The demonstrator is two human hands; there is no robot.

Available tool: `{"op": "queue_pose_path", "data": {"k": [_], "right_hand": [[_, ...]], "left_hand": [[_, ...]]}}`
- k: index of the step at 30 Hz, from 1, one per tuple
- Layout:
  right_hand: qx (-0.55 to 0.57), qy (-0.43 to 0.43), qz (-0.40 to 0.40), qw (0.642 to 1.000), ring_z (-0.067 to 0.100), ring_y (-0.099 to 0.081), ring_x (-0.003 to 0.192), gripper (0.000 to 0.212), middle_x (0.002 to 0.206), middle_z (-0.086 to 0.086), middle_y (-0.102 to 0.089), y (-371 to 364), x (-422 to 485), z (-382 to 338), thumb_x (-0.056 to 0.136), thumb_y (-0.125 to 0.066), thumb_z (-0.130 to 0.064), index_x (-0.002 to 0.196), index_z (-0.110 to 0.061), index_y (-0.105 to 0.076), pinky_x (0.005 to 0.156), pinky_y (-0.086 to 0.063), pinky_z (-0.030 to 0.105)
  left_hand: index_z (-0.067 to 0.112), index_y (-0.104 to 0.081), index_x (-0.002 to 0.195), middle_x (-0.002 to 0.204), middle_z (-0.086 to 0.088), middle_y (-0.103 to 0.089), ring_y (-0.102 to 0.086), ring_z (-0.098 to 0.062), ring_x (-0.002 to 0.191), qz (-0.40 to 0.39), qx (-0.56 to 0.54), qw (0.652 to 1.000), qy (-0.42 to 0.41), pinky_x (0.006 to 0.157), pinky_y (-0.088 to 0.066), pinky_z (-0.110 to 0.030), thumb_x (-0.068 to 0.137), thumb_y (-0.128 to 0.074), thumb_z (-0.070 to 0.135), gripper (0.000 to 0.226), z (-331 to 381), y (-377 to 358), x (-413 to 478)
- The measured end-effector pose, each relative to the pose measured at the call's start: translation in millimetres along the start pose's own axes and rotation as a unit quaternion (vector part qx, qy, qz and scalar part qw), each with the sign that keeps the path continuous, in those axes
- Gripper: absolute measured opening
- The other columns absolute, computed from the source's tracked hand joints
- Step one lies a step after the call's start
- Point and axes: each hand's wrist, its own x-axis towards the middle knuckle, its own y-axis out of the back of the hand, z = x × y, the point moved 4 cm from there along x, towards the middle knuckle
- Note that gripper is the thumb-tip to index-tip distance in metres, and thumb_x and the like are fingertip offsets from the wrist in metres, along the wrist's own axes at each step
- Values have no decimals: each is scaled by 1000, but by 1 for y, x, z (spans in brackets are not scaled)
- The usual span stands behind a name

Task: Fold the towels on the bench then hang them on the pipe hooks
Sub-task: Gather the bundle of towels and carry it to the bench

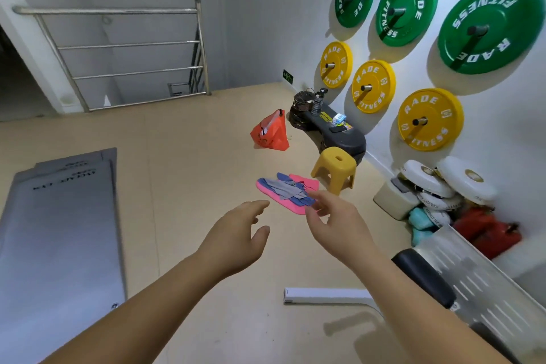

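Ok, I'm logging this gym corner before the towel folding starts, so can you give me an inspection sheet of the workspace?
Surface: beige floor; the towels lie on it, not on a bench.
Job's things: pile of pink, blue and grey towels, crumpled and unfolded, beside the yellow plastic stool.
Clutter: orange bag, grey floor mats, heap of white weight plates by the wall.
Hands: left hand and right hand both open, holding nothing; right fingers at the pile's near edge, contact unclear.
Cables: nothing seen.
Surroundings: green and yellow weight plates on wall pegs; steel railing at a stairwell.
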Motion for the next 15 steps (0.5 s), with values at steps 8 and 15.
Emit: {"op": "queue_pose_path", "data": {"k": [8, 15], "right_hand": [[33, -73, 22, 997, 11, -65, 93, 36, 102, -12, -71, -21, 189, 61, 95, -58, -34, 130, -29, -62, 83, -59, 37], [31, -114, -16, 993, 8, -63, 83, 31, 87, -13, -68, -49, 373, 99, 94, -57, -28, 125, -30, -64, 75, -59, 39]], "left_hand": [[27, -45, 149, 138, 10, -57, -60, -7, 115, -82, 3, 996, -30, 100, -49, -29, 97, -59, 29, 54, -36, -31, 212], [28, -47, 147, 135, 10, -58, -60, -8, 115, -96, 24, 995, -6, 97, -50, -31, 95, -59, 31, 53, -94, -21, 391]]}}
